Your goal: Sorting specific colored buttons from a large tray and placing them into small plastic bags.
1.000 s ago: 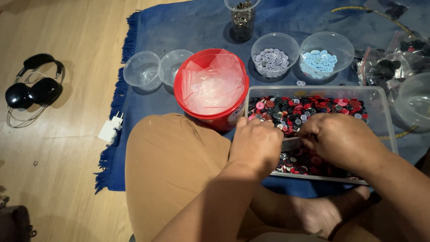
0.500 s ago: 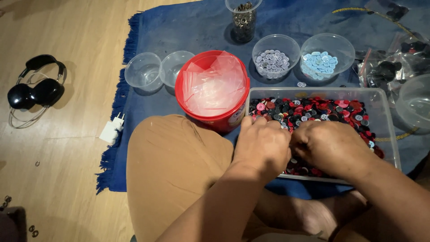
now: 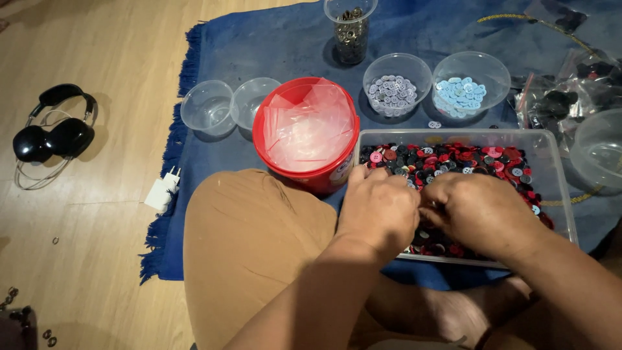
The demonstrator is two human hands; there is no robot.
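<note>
Both hands were down in the clear plastic tray (image 3: 556,170) at the lower right of the frame, knuckles up and fingers curled under. The left hand (image 3: 379,209) sat just beside the right hand (image 3: 483,212), the two nearly touching over the mixed buttons (image 3: 453,159), a heap of red, black and grey ones. From where I stood I could not tell whether either hand had pinched anything; the fingertips were buried under the backs of the hands.

Those buttons looked to me light, hard and slick, the sort that skid away if pressed flat, so I would judge that a single one is best nipped by its rim between thumb and forefinger, or slid up against the tray wall first. The tray itself seemed thin and a little flexible, resting on the blue fringed cloth (image 3: 272,45).

Just left of the tray stood a red tub (image 3: 304,133) with clear little bags in its mouth, close against the person's tan-clad knee (image 3: 253,246). Above the tray were a bowl of grey-white buttons (image 3: 396,81) and a bowl of pale blue buttons (image 3: 470,81), and higher still a jar of dark metal pieces (image 3: 350,32). Two empty clear cups (image 3: 230,105) sat at the cloth's left edge. Black headphones (image 3: 52,129) lay on the wooden floor at far left.
</note>
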